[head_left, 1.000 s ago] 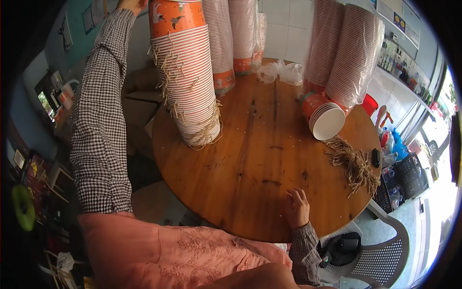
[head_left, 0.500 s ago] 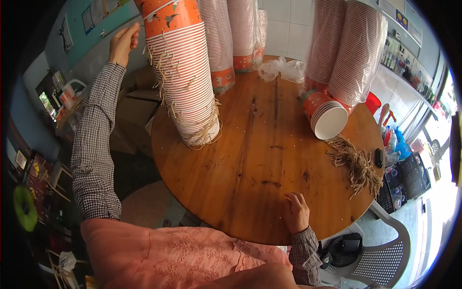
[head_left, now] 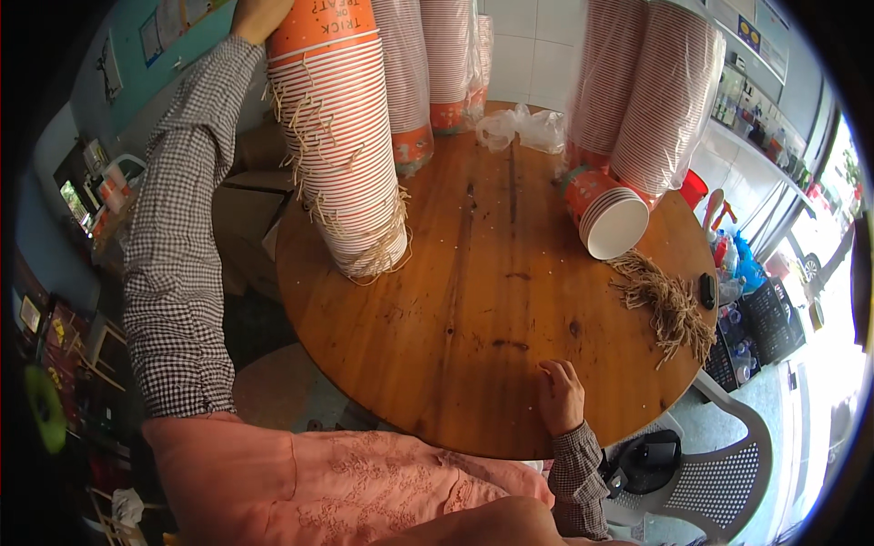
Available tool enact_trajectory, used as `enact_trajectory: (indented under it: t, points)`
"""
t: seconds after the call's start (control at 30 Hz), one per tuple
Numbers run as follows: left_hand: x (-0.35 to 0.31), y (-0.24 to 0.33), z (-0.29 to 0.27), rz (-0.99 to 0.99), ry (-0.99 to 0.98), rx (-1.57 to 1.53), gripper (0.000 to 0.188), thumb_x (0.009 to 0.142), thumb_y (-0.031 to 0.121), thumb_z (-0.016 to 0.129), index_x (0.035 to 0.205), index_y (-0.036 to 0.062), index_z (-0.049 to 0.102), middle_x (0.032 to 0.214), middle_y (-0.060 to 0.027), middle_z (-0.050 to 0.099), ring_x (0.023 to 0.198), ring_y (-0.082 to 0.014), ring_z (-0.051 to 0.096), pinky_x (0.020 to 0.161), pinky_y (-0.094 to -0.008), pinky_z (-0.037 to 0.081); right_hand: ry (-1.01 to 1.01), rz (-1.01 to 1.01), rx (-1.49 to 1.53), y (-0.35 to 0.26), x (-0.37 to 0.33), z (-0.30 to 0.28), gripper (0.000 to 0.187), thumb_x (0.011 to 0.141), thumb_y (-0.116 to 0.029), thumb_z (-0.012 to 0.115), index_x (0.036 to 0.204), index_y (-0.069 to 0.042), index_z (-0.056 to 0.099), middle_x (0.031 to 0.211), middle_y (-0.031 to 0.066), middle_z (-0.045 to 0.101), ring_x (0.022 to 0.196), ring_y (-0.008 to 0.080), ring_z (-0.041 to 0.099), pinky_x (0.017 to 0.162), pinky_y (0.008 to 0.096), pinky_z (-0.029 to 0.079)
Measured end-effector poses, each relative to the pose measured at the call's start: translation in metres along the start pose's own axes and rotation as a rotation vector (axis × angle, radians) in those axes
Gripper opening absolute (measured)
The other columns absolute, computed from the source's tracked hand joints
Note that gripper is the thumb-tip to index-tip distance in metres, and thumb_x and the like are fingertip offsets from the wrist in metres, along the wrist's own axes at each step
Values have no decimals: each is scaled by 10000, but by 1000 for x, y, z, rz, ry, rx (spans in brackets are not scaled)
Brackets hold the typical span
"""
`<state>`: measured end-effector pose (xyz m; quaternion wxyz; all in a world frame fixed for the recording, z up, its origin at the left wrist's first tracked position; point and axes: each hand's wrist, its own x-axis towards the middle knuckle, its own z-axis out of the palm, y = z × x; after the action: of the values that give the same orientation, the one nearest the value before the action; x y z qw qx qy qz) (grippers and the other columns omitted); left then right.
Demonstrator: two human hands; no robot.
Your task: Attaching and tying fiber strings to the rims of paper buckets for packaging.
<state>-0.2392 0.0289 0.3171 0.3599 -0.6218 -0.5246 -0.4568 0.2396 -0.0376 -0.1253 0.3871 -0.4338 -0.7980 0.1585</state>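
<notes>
A tall leaning stack of paper cups [head_left: 341, 155] stands on the left of the round wooden table [head_left: 437, 355]. Its top cup is orange with dark print, and the white rims below have strands of tan raffia caught between them. My left hand [head_left: 259, 18] is at the orange top cup, cut by the upper edge of the picture, its fingers out of sight. Near the table's front edge rests my right hand [head_left: 561, 398], fingers curled in loosely, with nothing visible in them.
At the back right, plastic-wrapped cup stacks [head_left: 637, 100] stand behind several nested cups [head_left: 612, 218] lying sideways. A raffia bundle [head_left: 669, 305] and a small black object [head_left: 707, 290] lie at the right edge. Crumpled clear plastic [head_left: 521, 129] sits at the back. A grey chair [head_left: 728, 473] stands lower right.
My left hand has moved up and right, from beside the stack to its top cup. That orange cup now shows a different printed side. My right hand stays put; the view has shifted slightly.
</notes>
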Motion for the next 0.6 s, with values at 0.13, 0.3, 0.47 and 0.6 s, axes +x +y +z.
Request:
enact_trajectory:
  t: [0.13,0.3,0.47,0.6]
  points:
    - [-15,27,-10,-81,4,17,466,935,296,561,1312,26,520,1332,-185,528,1219,-317,514,999,-365,417,-11,5,10,0,3,2,146,851,-71,591,985,-43,643,991,122,626,869,321,634,742,366,522]
    - [-41,14,0,46,136,-2,532,942,279,570,1412,79,421,1465,-174,382,1341,-307,384,1073,-358,345,22,93,116,1,8,3,158,862,-63,576,1006,-37,636,936,131,637,816,280,650,703,337,521]
    - [-137,59,57,381,11,-203,372,859,91,659,1206,5,557,1266,-172,560,1199,-331,527,1006,-372,416,127,310,416,47,50,4,154,902,-77,574,1033,-11,620,775,71,635,705,112,592,634,272,496]
    - [-242,132,140,348,-361,-375,277,803,59,669,1075,36,622,1250,-132,547,1258,-343,468,1024,-421,414,201,479,629,105,104,-15,194,894,-79,592,1071,-2,610,799,56,641,657,102,592,585,234,470]
